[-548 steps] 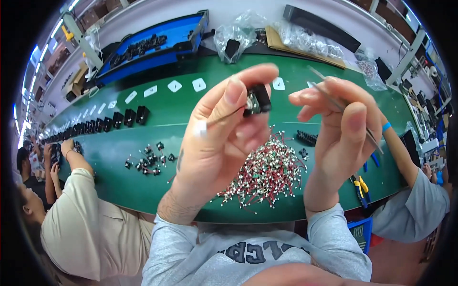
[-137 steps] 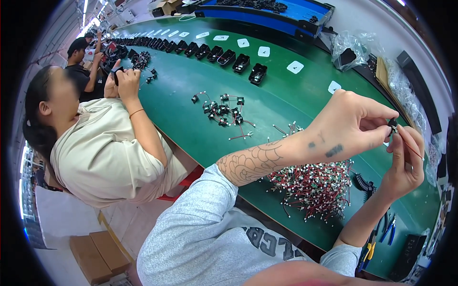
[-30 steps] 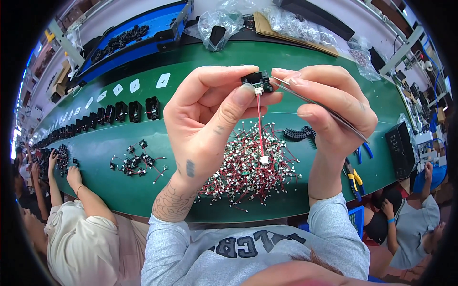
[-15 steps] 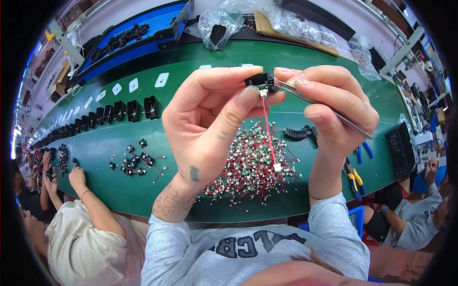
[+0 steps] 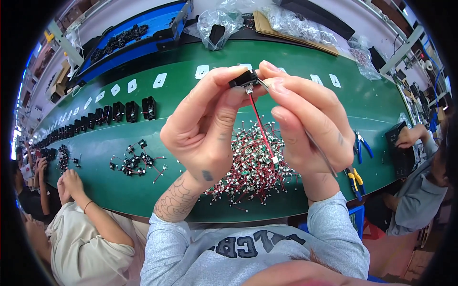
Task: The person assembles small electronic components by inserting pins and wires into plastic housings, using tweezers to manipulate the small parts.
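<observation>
My left hand (image 5: 202, 128) pinches a small black plastic part (image 5: 242, 79) between thumb and fingers, held up above the bench. From a small white connector on that part hangs a red and black cable (image 5: 258, 116), ending in a loose white plug (image 5: 275, 159). Closed round metal tweezers (image 5: 322, 153), my right hand (image 5: 310, 121) brings their tips against the part beside the connector. Exactly what the tips touch is too small to tell. Under both hands lies a heap of small boards with red cables and white plugs (image 5: 250, 183).
Black housings (image 5: 148, 108) stand in a row to the left, near a cluster of small wired parts (image 5: 136, 164). Pliers with yellow handles (image 5: 354, 178) lie at right. White cards (image 5: 159, 80) line the green bench (image 5: 286, 55). A co-worker's hand (image 5: 411, 137) is over a black box (image 5: 396, 159).
Both my hands have shifted left with the part and the tweezers, which now point more steeply. The co-worker at right has reached to the black box. The left co-worker's hands have come together.
</observation>
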`<action>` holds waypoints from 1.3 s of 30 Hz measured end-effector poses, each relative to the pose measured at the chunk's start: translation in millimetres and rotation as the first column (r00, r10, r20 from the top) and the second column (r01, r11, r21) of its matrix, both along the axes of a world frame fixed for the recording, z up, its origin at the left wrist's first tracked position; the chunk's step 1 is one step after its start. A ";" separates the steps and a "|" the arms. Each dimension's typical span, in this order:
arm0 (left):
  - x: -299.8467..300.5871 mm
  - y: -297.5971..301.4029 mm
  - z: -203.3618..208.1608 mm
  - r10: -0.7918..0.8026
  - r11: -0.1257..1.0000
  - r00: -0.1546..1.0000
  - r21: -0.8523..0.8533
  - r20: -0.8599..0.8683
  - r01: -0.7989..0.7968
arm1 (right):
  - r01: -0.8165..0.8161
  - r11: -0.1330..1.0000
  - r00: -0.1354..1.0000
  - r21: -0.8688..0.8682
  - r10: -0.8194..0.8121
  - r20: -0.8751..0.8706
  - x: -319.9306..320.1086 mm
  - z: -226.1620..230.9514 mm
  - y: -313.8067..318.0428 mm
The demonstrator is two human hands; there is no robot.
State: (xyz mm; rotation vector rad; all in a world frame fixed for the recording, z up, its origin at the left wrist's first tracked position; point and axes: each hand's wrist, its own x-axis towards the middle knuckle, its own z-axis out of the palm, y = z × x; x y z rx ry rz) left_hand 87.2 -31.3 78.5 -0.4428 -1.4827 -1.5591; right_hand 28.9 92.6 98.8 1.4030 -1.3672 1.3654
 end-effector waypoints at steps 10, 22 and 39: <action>-1.8 0.7 -5.0 0.034 0.999 0.999 -0.011 -0.041 -0.034 | 0.100 0.995 0.994 0.021 -0.099 -0.036 1.9 -8.4 -1.7; 1.0 -2.5 -2.7 0.284 0.934 0.959 -0.228 -0.001 -0.276 | 0.216 0.976 0.973 0.015 -0.214 -0.083 4.3 -7.7 -7.1; 12.7 6.3 9.3 -0.271 0.958 0.961 0.111 0.053 0.264 | -0.126 0.985 0.840 -0.116 0.168 0.516 1.6 12.2 17.6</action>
